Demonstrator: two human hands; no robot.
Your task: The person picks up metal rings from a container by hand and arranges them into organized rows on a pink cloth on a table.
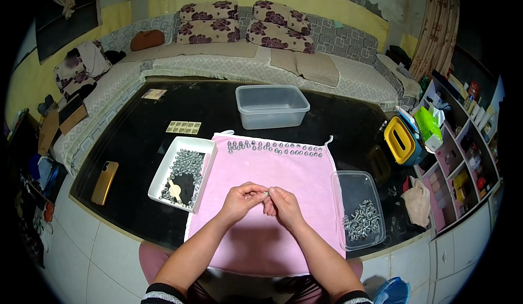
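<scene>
My left hand (244, 200) and my right hand (285, 206) meet over a pink cloth (261, 173). Their fingertips pinch a small metal fastener (267, 194), mostly covered by the fingers, so its exact form cannot be told. Left of the cloth is a white box (154, 187) with many small round metal nuts (187, 162) and a pale, round-headed flat piece (175, 191) in it. To the right, a clear plastic lid (355, 181) carries a heap of metal screw-like parts (363, 221). Small metal pieces (278, 145) stand in rows along the cloth's far edge.
Beyond the cloth, a clear plastic tub (273, 118) stands on the black table (135, 153). A gold phone (105, 183) and a printed sheet (183, 127) lie leftward. A yellow-topped tissue box (398, 139) and beige cloth (416, 202) sit at the right, near shelves (449, 157).
</scene>
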